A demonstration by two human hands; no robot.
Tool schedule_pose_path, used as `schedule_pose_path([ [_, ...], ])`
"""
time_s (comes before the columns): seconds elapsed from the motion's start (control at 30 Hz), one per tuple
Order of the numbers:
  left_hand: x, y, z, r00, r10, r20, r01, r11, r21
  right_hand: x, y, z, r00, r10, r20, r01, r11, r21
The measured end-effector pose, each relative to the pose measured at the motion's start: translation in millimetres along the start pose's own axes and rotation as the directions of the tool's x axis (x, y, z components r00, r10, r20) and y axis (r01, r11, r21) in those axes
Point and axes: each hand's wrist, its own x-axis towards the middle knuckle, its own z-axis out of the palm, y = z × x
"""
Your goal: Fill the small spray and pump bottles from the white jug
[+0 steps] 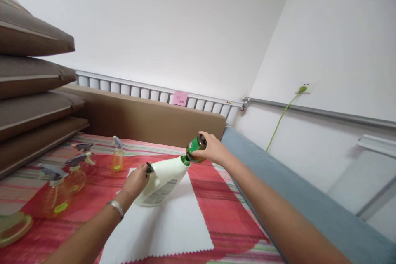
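Observation:
My right hand [212, 147] grips a dark glass bottle [198, 146] with a green label, tipped so that one end meets the mouth of a large pale plastic bottle [163, 177]. Green shows inside that mouth. The pale bottle leans to the right over a white cloth [173, 231] with zigzag edges. My left hand [137, 179], with a bracelet at the wrist, is closed against the pale bottle's left side. A small black cap-like piece [150, 168] pokes out at its fingertips. Whether liquid is flowing cannot be seen.
Several clear spray bottles [55, 194] stand to the left on red and striped cloth [213, 189]. A pale round object [14, 229] lies at the left edge. Stacked brown cushions [34, 74] rise behind them. A blue padded edge [272, 181] runs along the right; a radiator [123, 86] lines the wall.

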Motion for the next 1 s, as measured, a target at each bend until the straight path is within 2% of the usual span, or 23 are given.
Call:
schedule_pose_path([
  [0.17, -2.3, -2.9, -0.6, 1.000, -0.020, -0.017, 0.020, 0.999, -0.032, -0.5, -34.2, -0.9, 0.964, -0.253, 0.077, 0.261, 0.958, -0.122],
  [0.23, -3.2, -5.5, -1.2, 0.999, -0.023, -0.023, 0.022, 0.998, -0.056, -0.8, -47.8, 0.1, 0.926, -0.357, 0.121, 0.375, 0.907, -0.192],
  [0.33, -4.5, -11.1, -2.3, 0.999, -0.027, -0.029, 0.024, 0.994, -0.104, -0.4, -66.2, 2.9, 0.844, -0.499, 0.197, 0.537, 0.781, -0.320],
  [0.37, -5.0, -13.7, -2.7, 0.999, -0.033, -0.031, 0.030, 0.992, -0.120, 0.2, -71.3, 3.9, 0.824, -0.527, 0.210, 0.567, 0.749, -0.343],
  [0.43, -6.8, -20.1, -3.4, 0.998, -0.062, -0.032, 0.056, 0.988, -0.147, 2.9, -78.6, 5.7, 0.818, -0.539, 0.198, 0.573, 0.746, -0.339],
  [0.5, -9.6, -28.3, -4.2, 0.994, -0.106, -0.033, 0.100, 0.982, -0.163, 7.9, -80.4, 8.0, 0.855, -0.501, 0.135, 0.519, 0.808, -0.280],
  [0.57, -13.3, -38.2, -4.9, 0.986, -0.160, -0.039, 0.151, 0.974, -0.170, 15.5, -76.1, 12.5, 0.917, -0.396, 0.044, 0.398, 0.904, -0.156],
  [0.67, -18.3, -53.2, -4.8, 0.971, -0.235, -0.052, 0.223, 0.959, -0.175, 27.6, -62.2, 26.5, 0.994, -0.101, -0.045, 0.105, 0.989, 0.100],
  [0.73, -20.2, -60.7, -3.2, 0.962, -0.268, -0.057, 0.254, 0.950, -0.184, 31.8, -52.2, 38.4, 0.995, 0.086, -0.043, -0.072, 0.964, 0.257],
  [0.8, -20.6, -65.4, -0.9, 0.957, -0.284, -0.062, 0.267, 0.943, -0.199, 31.5, -44.0, 49.2, 0.983, 0.184, -0.024, -0.160, 0.904, 0.396],
  [1.0, -18.4, -70.0, 3.3, 0.953, -0.296, -0.064, 0.269, 0.924, -0.272, 21.5, -34.1, 63.6, 0.960, 0.281, -0.016, -0.206, 0.741, 0.639],
])
